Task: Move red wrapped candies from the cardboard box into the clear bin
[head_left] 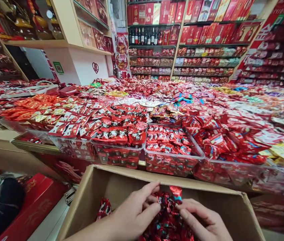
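Observation:
An open cardboard box [121,174] stands in front of me, with red-wrapped candies [167,222] heaped inside. My left hand [140,209] is curled against the left side of the heap, fingers bent around some candies. On the right side, my right hand [201,217] pinches a small red candy [176,193] that stands up at the top of the pile. Another red packet [104,209] lies in the box's left part. Just beyond the box, a clear plastic bin [172,152] holds rows of similar red candies.
More clear bins [118,150] of wrapped sweets line the counter, heaped high. A red box [36,204] and part of a person [3,204] in dark clothing are at the lower left. Shelves [154,47] with bottles and packages stand behind.

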A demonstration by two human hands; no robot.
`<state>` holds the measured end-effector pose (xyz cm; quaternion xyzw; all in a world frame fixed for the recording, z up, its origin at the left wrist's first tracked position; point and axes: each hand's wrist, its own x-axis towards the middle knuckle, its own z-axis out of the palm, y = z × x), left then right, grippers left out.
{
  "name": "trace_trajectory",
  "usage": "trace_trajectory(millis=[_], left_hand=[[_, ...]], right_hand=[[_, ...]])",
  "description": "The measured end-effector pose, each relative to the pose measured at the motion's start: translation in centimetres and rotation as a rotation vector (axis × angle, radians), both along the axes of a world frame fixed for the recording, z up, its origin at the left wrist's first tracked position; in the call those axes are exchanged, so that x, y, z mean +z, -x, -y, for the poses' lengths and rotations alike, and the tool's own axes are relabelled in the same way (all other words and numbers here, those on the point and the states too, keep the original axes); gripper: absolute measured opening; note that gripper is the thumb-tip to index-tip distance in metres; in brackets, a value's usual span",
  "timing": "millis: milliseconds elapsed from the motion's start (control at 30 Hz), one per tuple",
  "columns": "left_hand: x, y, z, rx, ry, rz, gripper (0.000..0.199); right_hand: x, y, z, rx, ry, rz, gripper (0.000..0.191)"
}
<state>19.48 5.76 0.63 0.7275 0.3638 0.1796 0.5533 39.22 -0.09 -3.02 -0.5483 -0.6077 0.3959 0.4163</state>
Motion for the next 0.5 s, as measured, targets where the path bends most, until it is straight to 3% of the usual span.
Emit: trace_trajectory(millis=[67,167,300,367,500], left_hand=[[0.7,-1.6,-0.3,-0.022,0.198,0.132,0.047],[1.3,-3.0,-0.6,-0.043,0.322,0.257,0.027],[1.1,-3.3,-0.5,0.06,0.433,0.365,0.023],[0.8,-3.2,-0.4,0.076,0.412,0.397,0.022],[0.1,-2.6,-0.6,0.043,0.303,0.327,0.02]], right_hand=[[2.0,0.9,0.2,0.012,-0.032,-0.056,0.012],[2.8,2.0,0.3,0.004,-0.043,-0.092,0.012],[1.3,3.1,-0.2,-0.171,0.039,-0.341,0.013],[0.2,3.5,-0.6,-0.183,0.039,-0.417,0.018],[-1.1,3.1,-1.2,-0.141,-0.028,-0.209,0.013]])
